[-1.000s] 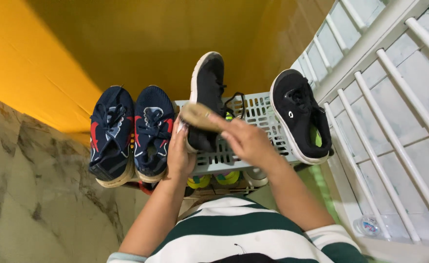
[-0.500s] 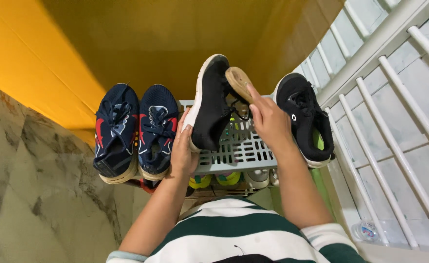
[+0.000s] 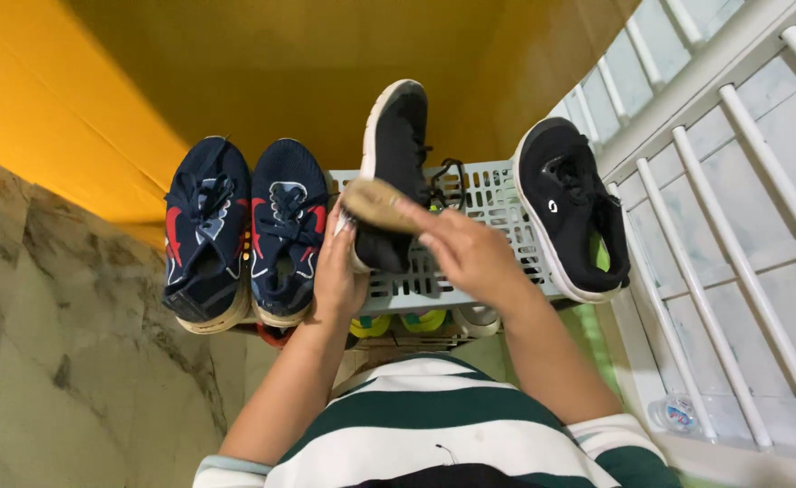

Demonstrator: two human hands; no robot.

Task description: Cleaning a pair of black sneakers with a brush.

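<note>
Black sneaker (image 3: 394, 172) gripped by left hand (image 3: 337, 280); wooden brush (image 3: 378, 204) clenched in right hand (image 3: 470, 258), brushing apparently unfinished.

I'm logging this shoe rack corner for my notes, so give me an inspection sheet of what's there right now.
Surface: pale slotted plastic rack top, against an orange wall.
Job's things: black shoe with white sole, tilted on its side on the rack; tan brush laid across its heel end.
Clutter: pair of navy shoes with red marks at the rack's left end; second black shoe at its right end; more shoes on a lower shelf; plastic bottle on the floor.
Hands: left hand grips the tilted shoe; right hand holds the brush.
Cables: nothing seen.
Surroundings: white railing on the right; marble floor on the left.
</note>
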